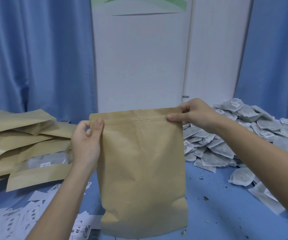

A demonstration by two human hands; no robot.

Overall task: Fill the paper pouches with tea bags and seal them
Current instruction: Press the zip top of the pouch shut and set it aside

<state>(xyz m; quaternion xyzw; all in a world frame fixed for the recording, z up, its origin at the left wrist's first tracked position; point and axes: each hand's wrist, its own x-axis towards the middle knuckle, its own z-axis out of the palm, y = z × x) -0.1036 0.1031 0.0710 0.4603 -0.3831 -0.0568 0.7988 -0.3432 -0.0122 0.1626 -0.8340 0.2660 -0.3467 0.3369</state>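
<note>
Both thumbs press the zip strip of the upright tan kraft paper pouch [143,170], the left hand [85,141] and right hand [195,113] pinching its top corners; its contents are hidden. Left of it lie stacked tan filled pouches [24,141], right a heap of grey-white tea bags [243,134], on the blue table [217,205].

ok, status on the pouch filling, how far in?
Done: a stack of brown paper pouches lies at left, one showing tea bags through its window. In hand: the left hand and right hand pinch the zip strip of an upright pouch; whether it is fully sealed is unclear. Left: a large pile of loose tea bags at right.
</note>
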